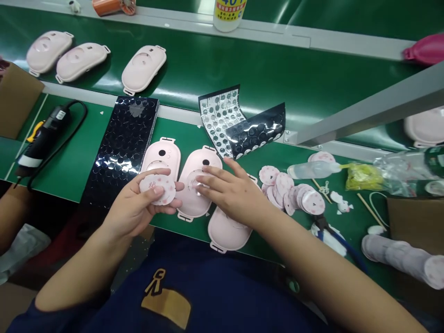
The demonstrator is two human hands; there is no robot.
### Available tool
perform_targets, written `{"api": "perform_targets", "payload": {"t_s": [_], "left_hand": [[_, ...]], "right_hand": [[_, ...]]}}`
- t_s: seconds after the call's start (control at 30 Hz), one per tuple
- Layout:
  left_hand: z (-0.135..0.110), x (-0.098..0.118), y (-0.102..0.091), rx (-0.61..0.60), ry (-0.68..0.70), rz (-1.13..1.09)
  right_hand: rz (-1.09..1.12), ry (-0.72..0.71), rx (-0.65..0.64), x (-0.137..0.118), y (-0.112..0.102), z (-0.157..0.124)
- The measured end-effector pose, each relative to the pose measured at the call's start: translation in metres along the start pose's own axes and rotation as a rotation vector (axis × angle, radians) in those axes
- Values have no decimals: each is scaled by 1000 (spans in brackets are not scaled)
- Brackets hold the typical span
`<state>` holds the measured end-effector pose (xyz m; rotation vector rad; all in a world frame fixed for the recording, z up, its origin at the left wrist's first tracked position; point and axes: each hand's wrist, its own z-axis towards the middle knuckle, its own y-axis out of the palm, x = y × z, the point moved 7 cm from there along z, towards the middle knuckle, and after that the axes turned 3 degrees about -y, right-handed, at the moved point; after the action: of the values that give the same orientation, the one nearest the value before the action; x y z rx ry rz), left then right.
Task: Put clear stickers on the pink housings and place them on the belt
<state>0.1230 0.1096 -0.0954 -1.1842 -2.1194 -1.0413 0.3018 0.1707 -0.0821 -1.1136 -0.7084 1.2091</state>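
Between the thumb and fingers of my left hand [135,201] is a round white disc [164,189] with a pink print. My right hand [232,192] lies over the middle pink plastic housing [194,203], its fingers stretched out across the housing's round recess. To the left, partly behind the disc, sits a second pink housing [169,155] with a black dot near its top. A third pink housing [229,233] lies partly hidden beneath my right hand and wrist. More printed discs [286,185] are heaped to the right of my right forearm.
A sheet of black round stickers [120,143] lies left, a folded one [243,129] behind the housings. A black corded tool [45,138] rests far left. Finished-looking pink housings [144,69] stand on the rear belt. A metal bar [367,101] slants in from the right, above a clear bottle [314,169].
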Motion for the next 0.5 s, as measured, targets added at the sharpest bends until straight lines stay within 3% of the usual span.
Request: {"api": "perform_targets", "payload": {"t_s": [0.13, 0.37, 0.5], "left_hand": [[3, 0, 0, -21, 13, 21], [6, -1, 6, -18, 15, 9], [4, 1, 0, 14, 37, 25]], "right_hand": [[51, 30, -173, 5, 5, -7], [52, 20, -238, 0, -1, -6], [20, 145, -282, -9, -4, -6]]}}
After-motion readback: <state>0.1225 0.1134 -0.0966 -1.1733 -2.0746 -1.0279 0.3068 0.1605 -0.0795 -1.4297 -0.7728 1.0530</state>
